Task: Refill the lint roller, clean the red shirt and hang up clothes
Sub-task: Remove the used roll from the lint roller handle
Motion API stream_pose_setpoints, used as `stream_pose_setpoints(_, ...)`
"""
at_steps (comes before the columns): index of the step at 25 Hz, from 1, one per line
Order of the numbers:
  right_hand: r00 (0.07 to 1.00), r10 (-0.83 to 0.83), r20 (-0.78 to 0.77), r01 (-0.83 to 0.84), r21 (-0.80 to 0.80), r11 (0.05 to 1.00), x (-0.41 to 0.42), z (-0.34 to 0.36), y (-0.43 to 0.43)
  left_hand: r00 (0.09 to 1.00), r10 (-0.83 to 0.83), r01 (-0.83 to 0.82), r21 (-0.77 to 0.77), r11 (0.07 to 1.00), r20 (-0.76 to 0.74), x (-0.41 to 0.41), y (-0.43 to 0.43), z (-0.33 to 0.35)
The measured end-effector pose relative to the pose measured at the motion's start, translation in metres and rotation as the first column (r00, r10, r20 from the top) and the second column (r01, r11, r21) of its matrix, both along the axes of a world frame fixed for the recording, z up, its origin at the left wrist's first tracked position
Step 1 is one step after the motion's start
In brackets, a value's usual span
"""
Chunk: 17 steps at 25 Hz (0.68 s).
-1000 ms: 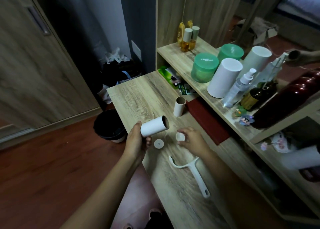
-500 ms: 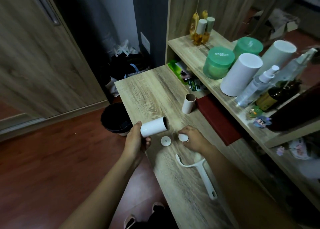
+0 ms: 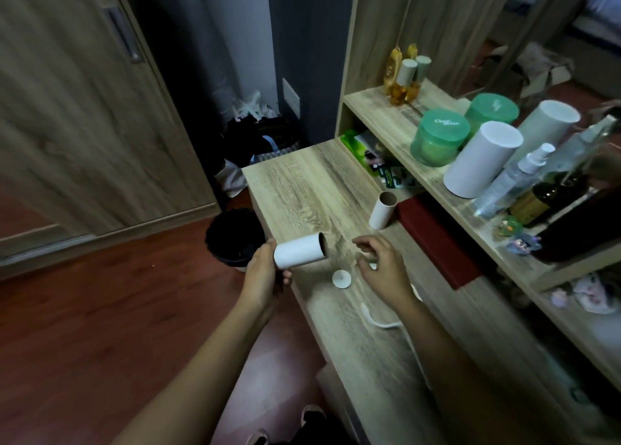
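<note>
Refill roll (image 3: 300, 251) is in left hand (image 3: 265, 273), fingers wrapped round its left end. It's held roughly level over the desk's left edge, open bore facing right hand (image 3: 383, 269). Reads as presenting the bore for an end cap.

One end cap (image 3: 341, 279) lies flat on desk (image 3: 302, 189) between the hands, just below the roll's mouth. Right hand hovers just right of it, fingers curled, with a white sliver showing under them. Could be a second cap; can't tell if it's pinched.

Roller handle (image 3: 383, 326) lies on the desk, mostly hidden under the right forearm, within easy reach once the roll is capped. Spent core (image 3: 383, 211) stands upright further back, out of the work zone. Beside it, a dark red flat item (image 3: 437, 243) is tucked under the shelf (image 3: 386, 115); maybe the shirt, unclear.

Room: open wood runs from the hands to the desk's far corner. Left hand sits off the desk edge, black bin (image 3: 235, 236) on the floor just beyond, so a cap dropped there likely ends up on the floor or in the bin. Shelf lip crowds the right side.
</note>
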State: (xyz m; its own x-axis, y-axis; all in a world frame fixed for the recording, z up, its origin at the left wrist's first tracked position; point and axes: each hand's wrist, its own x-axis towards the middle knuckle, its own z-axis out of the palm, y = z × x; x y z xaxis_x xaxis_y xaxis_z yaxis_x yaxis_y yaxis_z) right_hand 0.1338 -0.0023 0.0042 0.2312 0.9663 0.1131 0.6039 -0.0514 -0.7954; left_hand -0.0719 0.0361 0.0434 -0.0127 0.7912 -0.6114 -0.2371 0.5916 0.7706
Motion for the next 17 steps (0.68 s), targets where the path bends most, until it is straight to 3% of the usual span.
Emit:
stream_pose_setpoints(2,0.98,-0.024,-0.197,0.037,0.062,0.997,-0.04,0.025,0.004,0.999,-0.007,0.009,0.051,0.999,-0.038,-0.027,0.002,0.003)
stream_pose_setpoints(5,0.936,0.105,-0.336,-0.1,0.031,0.994,-0.102,0.049,0.012,0.997,0.006,0.003,0.108,0.994,-0.077,-0.069,0.003,0.008)
stream_pose_setpoints(10,0.926,0.292,-0.239,-0.314,-0.061,0.947,-0.196,0.048,0.026,0.98,0.039,0.002,0.205,0.979,-0.193,-0.146,0.007,0.0)
stream_pose_setpoints(17,0.916,0.301,-0.265,-0.354,-0.184,0.917,-0.269,0.007,0.078,0.965,0.022,0.018,0.151,0.988,-0.26,-0.204,0.058,-0.023)
